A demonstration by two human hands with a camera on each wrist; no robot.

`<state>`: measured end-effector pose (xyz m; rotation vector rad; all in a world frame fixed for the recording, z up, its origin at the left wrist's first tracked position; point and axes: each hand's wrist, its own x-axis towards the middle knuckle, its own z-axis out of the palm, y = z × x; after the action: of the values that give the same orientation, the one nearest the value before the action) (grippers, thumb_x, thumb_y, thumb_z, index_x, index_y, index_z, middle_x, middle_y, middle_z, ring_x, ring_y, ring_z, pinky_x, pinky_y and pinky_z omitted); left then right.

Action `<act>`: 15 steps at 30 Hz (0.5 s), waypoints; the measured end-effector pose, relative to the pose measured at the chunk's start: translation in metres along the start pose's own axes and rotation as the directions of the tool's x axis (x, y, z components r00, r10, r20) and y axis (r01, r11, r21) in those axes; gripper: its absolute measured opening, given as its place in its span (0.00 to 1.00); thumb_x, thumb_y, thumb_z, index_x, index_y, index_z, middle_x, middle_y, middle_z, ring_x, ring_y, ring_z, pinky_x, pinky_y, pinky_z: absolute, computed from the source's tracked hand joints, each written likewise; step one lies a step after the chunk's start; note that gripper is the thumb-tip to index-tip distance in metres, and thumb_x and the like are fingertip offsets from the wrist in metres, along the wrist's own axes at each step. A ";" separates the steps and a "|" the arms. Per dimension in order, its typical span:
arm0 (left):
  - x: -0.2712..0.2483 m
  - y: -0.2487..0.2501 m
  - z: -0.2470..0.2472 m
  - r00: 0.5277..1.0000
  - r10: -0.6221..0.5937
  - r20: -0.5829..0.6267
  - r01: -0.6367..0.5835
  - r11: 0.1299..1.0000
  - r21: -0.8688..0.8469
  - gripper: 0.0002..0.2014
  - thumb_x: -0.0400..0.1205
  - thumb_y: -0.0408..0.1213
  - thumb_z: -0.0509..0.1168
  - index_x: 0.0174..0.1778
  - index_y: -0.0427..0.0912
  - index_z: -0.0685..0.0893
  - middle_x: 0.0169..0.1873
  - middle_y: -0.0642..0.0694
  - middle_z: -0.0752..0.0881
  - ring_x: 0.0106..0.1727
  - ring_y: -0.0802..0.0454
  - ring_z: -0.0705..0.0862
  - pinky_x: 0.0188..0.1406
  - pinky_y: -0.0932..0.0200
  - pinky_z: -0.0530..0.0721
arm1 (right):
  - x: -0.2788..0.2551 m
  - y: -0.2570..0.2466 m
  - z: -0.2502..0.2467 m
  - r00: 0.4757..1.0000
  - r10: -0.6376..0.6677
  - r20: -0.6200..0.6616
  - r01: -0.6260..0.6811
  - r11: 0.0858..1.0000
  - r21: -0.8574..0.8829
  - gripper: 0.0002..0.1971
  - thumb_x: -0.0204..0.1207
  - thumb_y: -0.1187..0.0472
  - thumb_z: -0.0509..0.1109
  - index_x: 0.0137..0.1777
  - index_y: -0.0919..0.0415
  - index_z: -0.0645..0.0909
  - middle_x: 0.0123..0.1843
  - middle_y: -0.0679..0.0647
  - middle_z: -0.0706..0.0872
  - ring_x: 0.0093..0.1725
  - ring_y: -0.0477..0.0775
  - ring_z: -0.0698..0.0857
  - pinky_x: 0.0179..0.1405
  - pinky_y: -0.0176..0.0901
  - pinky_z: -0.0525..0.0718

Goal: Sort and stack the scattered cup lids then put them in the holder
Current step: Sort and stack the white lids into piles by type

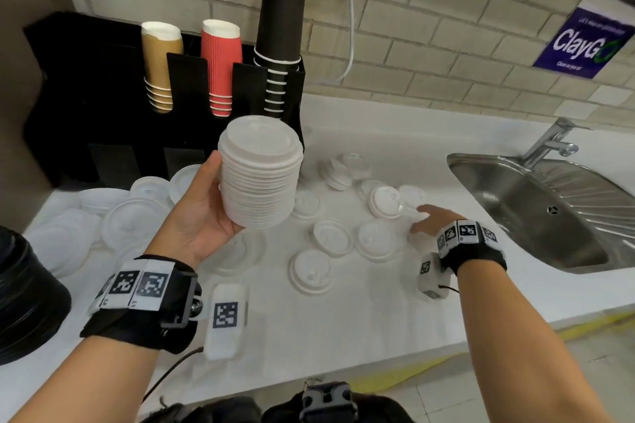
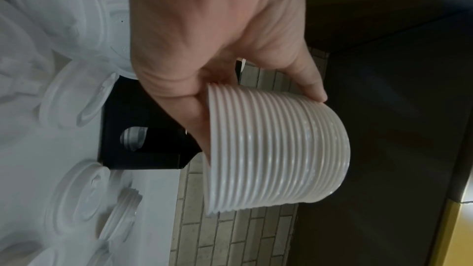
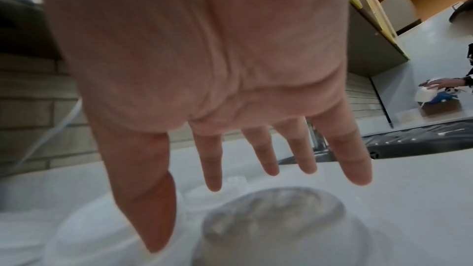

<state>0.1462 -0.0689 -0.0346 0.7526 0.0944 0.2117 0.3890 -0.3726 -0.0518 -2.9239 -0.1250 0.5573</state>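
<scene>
My left hand (image 1: 206, 213) holds a tall stack of white cup lids (image 1: 259, 175) above the counter, thumb on one side, fingers curled round the other; the left wrist view shows the same stack (image 2: 276, 149) gripped. My right hand (image 1: 426, 216) hovers with fingers spread straight over a clear domed lid (image 3: 276, 217) on the counter, holding nothing. Several single white lids (image 1: 331, 237) lie scattered between the hands. A black cup and lid holder (image 1: 86, 96) stands at the back left.
Brown (image 1: 159, 65), red (image 1: 220, 65) and black (image 1: 280, 34) cup stacks sit in the holder. Larger translucent lids (image 1: 134, 216) are piled at the left. A steel sink (image 1: 549, 209) with a tap lies to the right. A black stack (image 1: 24, 299) sits at the left edge.
</scene>
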 end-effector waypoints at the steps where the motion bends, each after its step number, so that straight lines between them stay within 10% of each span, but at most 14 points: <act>1: 0.000 0.000 0.000 1.000 -0.002 0.002 0.002 1.000 -0.001 0.38 0.55 0.60 0.84 0.61 0.51 0.88 0.63 0.44 0.88 0.62 0.44 0.88 0.44 0.49 0.90 | 0.001 0.003 0.002 1.000 0.009 0.007 -0.009 1.000 0.011 0.34 0.74 0.54 0.75 0.80 0.50 0.66 0.79 0.57 0.72 0.76 0.60 0.72 0.67 0.45 0.69; 5: -0.001 -0.001 -0.001 1.000 0.007 0.018 -0.007 1.000 0.008 0.27 0.65 0.58 0.79 0.59 0.52 0.91 0.62 0.44 0.88 0.61 0.45 0.88 0.44 0.48 0.91 | 0.002 0.003 0.005 0.997 0.031 0.074 -0.026 0.997 -0.074 0.33 0.76 0.57 0.74 0.80 0.53 0.67 0.77 0.59 0.72 0.76 0.61 0.71 0.69 0.44 0.70; 10: 0.000 -0.003 -0.007 0.998 -0.030 0.058 0.031 0.999 -0.021 0.38 0.45 0.54 0.89 0.53 0.49 0.93 0.58 0.44 0.90 0.59 0.45 0.89 0.44 0.48 0.91 | -0.008 -0.003 -0.001 0.999 0.027 -0.034 -0.031 0.990 -0.140 0.27 0.79 0.53 0.68 0.76 0.52 0.68 0.72 0.62 0.77 0.69 0.64 0.77 0.58 0.47 0.73; 15: 0.001 -0.009 -0.006 0.998 -0.051 0.043 0.053 0.998 -0.047 0.40 0.47 0.51 0.90 0.57 0.47 0.91 0.57 0.43 0.90 0.58 0.45 0.90 0.41 0.50 0.91 | -0.035 -0.042 -0.022 0.983 -0.124 -0.137 0.161 0.940 0.301 0.26 0.78 0.46 0.65 0.74 0.50 0.67 0.66 0.65 0.79 0.60 0.66 0.81 0.62 0.56 0.80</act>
<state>0.1479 -0.0713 -0.0451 0.7058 0.0686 0.1482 0.3627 -0.3385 -0.0122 -2.6056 -0.2120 0.3466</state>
